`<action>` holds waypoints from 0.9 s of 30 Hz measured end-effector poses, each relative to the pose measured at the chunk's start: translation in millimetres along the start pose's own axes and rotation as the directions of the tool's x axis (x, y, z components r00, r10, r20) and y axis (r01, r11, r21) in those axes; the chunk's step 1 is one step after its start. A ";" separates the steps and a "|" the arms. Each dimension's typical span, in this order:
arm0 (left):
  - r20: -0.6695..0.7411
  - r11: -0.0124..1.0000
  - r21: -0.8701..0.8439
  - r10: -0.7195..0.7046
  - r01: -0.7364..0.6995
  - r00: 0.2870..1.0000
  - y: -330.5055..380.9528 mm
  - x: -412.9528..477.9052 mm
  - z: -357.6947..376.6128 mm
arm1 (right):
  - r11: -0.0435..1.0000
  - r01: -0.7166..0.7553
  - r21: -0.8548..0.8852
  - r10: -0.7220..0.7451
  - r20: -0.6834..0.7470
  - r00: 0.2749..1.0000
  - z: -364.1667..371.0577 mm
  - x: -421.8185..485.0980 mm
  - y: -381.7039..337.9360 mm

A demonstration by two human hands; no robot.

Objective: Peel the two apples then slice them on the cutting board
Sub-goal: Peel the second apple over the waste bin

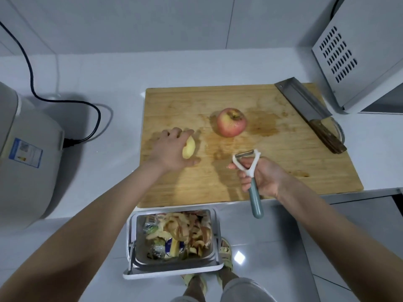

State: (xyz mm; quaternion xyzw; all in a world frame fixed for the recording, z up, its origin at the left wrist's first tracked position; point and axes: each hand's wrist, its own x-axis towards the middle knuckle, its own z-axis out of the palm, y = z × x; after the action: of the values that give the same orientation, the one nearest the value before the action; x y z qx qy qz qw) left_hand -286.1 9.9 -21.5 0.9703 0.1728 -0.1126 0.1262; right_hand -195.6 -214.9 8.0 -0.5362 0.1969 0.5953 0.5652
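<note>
A wooden cutting board [272, 162] lies on the white counter. My left hand [169, 152] grips a pale yellow peeled apple [189, 148] at the board's left edge, resting on or just above the wood. A red unpeeled apple [231, 122] stands upright near the board's middle, apart from both hands. My right hand [265, 177] holds a peeler [250, 177] with a white Y-shaped head and a grey-green handle over the board's front part, blade end up. A cleaver [305, 105] with a wooden handle lies on the board's right side.
An open bin [214, 232] full of apple peels stands on the floor below the counter edge. A grey appliance [26, 153] with a black cable [65, 101] sits at the left. A white microwave [359, 51] stands at the back right. My feet show under the bin.
</note>
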 end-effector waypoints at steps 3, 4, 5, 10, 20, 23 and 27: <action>0.050 0.999 -0.005 -0.046 0.046 0.998 4.0 8.2 -14.3 | 0.997 0.072 0.000 -0.072 -0.031 0.997 -5.3 -3.1 -21.0; 0.050 0.998 -0.004 -0.057 0.058 0.997 7.8 12.3 -19.0 | 0.996 0.093 0.001 -0.092 -0.037 0.995 -7.0 -2.9 -26.4; 0.034 0.998 -0.013 -0.059 0.060 0.998 13.4 17.0 -23.3 | 0.994 0.109 0.000 -0.109 -0.043 0.993 -9.1 -2.0 -31.0; -0.064 0.982 -0.187 0.004 -0.016 0.998 65.7 50.4 -39.1 | 0.987 0.158 0.033 -0.154 -0.110 0.982 -18.6 8.6 -48.9; -0.001 0.836 -0.534 -0.152 0.128 0.988 117.1 96.7 -6.8 | 0.978 0.210 0.005 -0.202 -0.256 0.945 -40.8 25.0 -67.3; 0.015 0.706 -0.704 -0.088 0.073 0.996 112.9 64.8 -9.8 | 0.954 0.280 -0.110 -0.301 -0.325 0.897 -39.5 23.8 -63.9; 0.143 0.400 -0.905 -0.031 0.144 0.989 102.9 -9.3 -11.4 | 0.847 0.440 -0.299 -0.513 -0.238 0.825 -15.1 4.7 -34.1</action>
State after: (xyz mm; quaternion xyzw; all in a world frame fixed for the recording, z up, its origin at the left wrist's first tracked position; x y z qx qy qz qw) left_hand -255.2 -83.1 12.8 0.7267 0.2500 -0.0566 0.6374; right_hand -158.2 -215.8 11.4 -0.7167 0.0712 0.3611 0.5923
